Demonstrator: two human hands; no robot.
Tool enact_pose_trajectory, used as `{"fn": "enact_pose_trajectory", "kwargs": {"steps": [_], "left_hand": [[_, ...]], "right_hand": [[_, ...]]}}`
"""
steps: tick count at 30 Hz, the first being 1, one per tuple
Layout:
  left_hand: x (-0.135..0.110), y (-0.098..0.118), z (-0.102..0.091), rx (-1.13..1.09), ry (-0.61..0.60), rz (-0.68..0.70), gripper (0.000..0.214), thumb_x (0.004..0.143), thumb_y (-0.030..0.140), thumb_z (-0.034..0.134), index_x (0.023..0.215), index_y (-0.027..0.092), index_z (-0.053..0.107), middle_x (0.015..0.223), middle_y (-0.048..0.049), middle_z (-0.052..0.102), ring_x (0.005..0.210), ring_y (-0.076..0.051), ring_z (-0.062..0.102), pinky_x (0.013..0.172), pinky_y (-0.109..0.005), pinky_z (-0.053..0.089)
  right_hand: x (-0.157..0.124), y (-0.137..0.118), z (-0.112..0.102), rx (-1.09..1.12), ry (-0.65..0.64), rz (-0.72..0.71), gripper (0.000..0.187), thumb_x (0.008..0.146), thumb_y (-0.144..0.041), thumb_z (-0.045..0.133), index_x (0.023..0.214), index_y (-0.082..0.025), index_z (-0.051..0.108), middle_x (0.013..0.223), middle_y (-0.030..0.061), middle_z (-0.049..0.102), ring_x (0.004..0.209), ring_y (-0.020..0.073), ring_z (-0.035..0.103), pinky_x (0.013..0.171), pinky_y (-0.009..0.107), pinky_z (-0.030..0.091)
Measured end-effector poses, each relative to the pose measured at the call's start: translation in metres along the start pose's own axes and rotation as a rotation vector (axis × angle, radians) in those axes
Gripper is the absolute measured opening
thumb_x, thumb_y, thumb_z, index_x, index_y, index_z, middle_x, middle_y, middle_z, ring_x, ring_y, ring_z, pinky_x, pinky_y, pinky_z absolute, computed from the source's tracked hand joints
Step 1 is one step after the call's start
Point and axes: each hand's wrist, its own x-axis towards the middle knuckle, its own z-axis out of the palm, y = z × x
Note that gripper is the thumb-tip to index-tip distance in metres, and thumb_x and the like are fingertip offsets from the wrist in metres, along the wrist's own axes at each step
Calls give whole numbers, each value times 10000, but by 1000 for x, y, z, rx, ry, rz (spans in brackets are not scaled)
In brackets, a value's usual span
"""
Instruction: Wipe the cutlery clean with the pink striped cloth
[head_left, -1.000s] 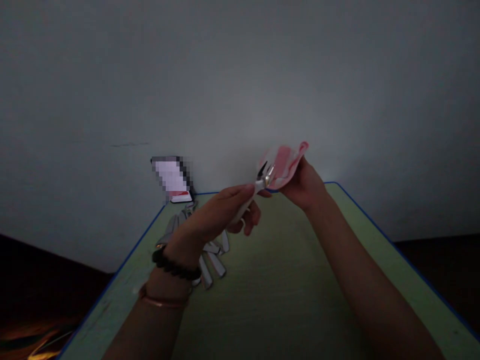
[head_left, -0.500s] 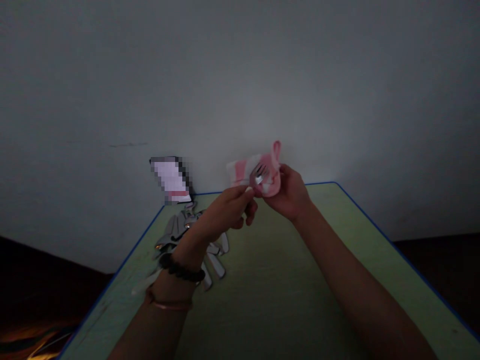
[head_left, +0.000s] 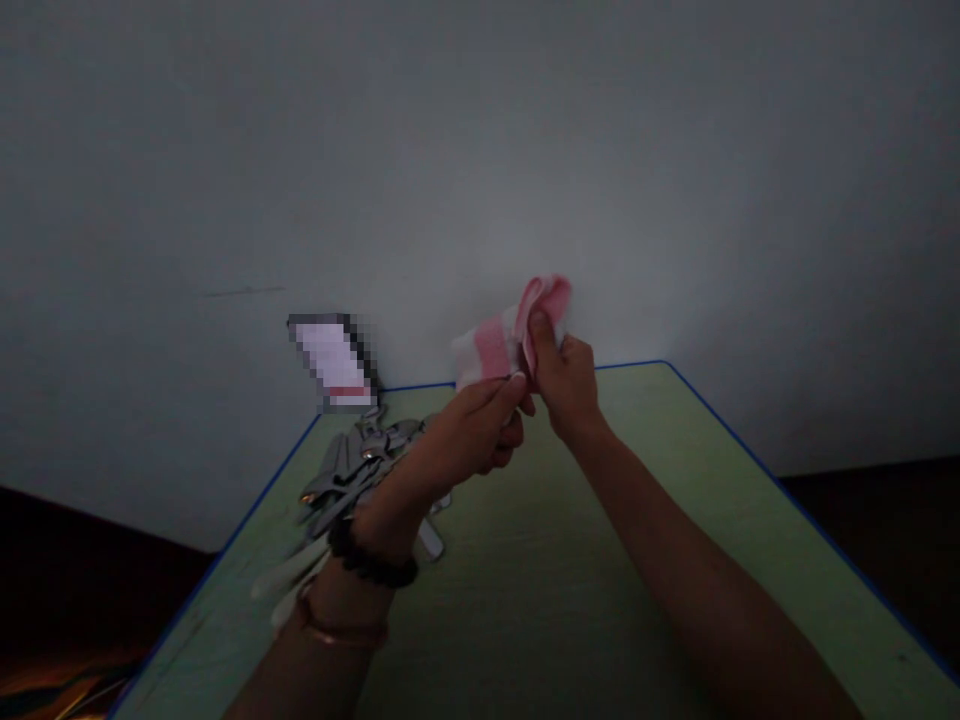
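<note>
A pink and white striped cloth [head_left: 493,347] is held up above the far edge of the table. My right hand [head_left: 571,385] grips it, thumb on the near side, with the cloth folded over. Close against it, my left hand [head_left: 484,420] is closed in a pinch, thumb against fingers. It holds a fork, whose head is now hidden inside the folded cloth and whose handle is covered by my fingers. Left of my left forearm, a pile of metal cutlery [head_left: 341,480] lies on the table, partly behind my wrist.
The pale green table [head_left: 540,560] has a blue edge and stands against a grey wall [head_left: 480,150]. A device with a blurred bright screen [head_left: 334,360] leans at the table's far left corner, behind the cutlery.
The fork's head was showing against the cloth and is now covered. My right hand has turned, bringing its thumb to the near side and folding the cloth over the fork.
</note>
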Motion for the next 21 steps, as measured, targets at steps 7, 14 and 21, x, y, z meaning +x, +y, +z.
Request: {"fn": "enact_pose_trajectory", "kwargs": {"steps": [7, 14, 21], "left_hand": [[12, -11, 1, -60, 124, -19, 292, 865, 412, 410, 674, 191, 410, 441, 93, 308, 286, -29, 234, 276, -116, 162], [22, -19, 6, -63, 68, -51, 298, 862, 444, 398, 691, 200, 405, 443, 98, 293, 282, -38, 252, 278, -126, 168], [28, -29, 2, -46, 30, -100, 282, 848, 429, 395, 691, 196, 421, 449, 98, 289, 292, -34, 233, 295, -125, 155]], "right_hand": [[-3, 2, 7, -39, -211, 93, 427, 750, -557, 479, 602, -160, 531, 484, -9, 491, 513, 108, 462, 458, 225, 316], [8, 18, 1, -66, -209, 89, 431, 732, -567, 499, 638, -152, 571, 512, 21, 528, 521, 123, 476, 442, 229, 295], [18, 36, -3, -180, -42, 44, 459, 734, -571, 491, 503, -176, 521, 471, 15, 461, 520, 137, 460, 468, 248, 295]]}}
